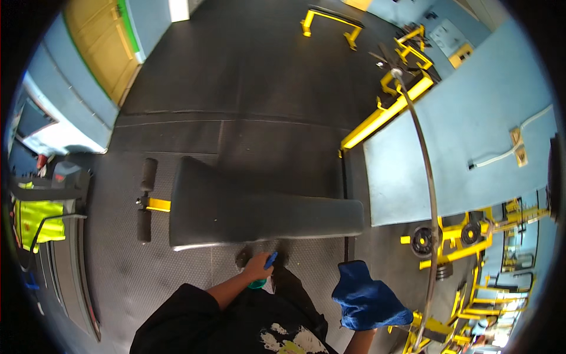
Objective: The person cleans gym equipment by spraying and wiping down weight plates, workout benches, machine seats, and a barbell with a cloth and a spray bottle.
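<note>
My left hand [258, 267] is closed around a spray bottle [257, 283] with a blue nozzle and a green body, held low before my torso. My right hand [363, 338], at the lower right, holds a dark blue cloth [369, 301] that hides its fingers. Just beyond both hands lies the long black padded seat of a weight bench [265, 217], wider at its left end. Two dark foam rollers [149, 175] on a yellow bar stand off that left end.
A barbell [426, 168] runs down the right side, near a yellow rack [387, 113] and a blue wall. Weight plates [422, 242] hang on yellow equipment at right. A treadmill [73, 274] stands at left, a second bench [334, 17] far ahead.
</note>
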`<state>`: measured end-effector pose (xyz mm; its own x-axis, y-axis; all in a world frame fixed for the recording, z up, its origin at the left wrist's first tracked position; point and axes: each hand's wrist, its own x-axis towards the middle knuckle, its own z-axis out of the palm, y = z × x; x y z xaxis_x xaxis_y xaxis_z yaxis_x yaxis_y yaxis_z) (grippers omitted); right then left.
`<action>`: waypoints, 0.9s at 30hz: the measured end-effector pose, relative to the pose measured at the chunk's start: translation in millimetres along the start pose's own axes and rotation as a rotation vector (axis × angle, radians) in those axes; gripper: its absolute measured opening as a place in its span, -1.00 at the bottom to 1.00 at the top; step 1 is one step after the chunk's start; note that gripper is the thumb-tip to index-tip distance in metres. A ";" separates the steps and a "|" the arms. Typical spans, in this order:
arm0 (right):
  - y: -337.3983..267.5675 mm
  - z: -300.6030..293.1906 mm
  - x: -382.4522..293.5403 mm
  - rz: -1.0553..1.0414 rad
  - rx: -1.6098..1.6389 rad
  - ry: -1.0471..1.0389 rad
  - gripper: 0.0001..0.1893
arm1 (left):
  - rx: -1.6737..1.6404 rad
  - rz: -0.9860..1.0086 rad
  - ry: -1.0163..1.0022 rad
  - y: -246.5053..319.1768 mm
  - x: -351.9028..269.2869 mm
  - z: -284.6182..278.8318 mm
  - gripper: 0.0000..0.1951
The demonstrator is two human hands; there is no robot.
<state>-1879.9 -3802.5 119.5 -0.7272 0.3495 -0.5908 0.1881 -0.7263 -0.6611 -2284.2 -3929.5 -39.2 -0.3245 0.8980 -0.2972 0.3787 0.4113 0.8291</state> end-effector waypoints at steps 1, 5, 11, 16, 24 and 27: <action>12.4 0.0 -19.8 -0.019 0.021 0.030 -0.29 | -0.028 0.066 -0.021 5.3 7.7 18.3 -0.63; 43.6 -0.9 -66.9 -0.093 0.103 0.141 -0.31 | 0.068 0.116 -0.359 40.4 46.6 70.4 -0.54; 60.6 -24.2 -98.6 -0.174 0.185 0.180 -0.35 | 0.010 0.422 -0.329 58.2 67.7 112.1 -0.45; 61.2 -75.7 -80.1 -0.189 0.234 0.074 -0.38 | -0.058 0.419 -0.269 42.9 62.1 103.6 -0.39; -11.6 -148.8 53.1 -0.097 0.291 -0.247 -0.43 | -0.004 0.216 0.230 16.5 -2.7 40.8 -0.25; -96.0 -113.6 150.9 -0.025 0.299 -0.362 -0.45 | 0.068 0.082 0.544 0.8 -37.8 20.8 -0.17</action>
<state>-1932.7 -3612.8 41.3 -0.9226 0.1788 -0.3418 0.0076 -0.8775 -0.4795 -2253.6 -3959.9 -37.2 -0.6854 0.7248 0.0695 0.4712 0.3687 0.8013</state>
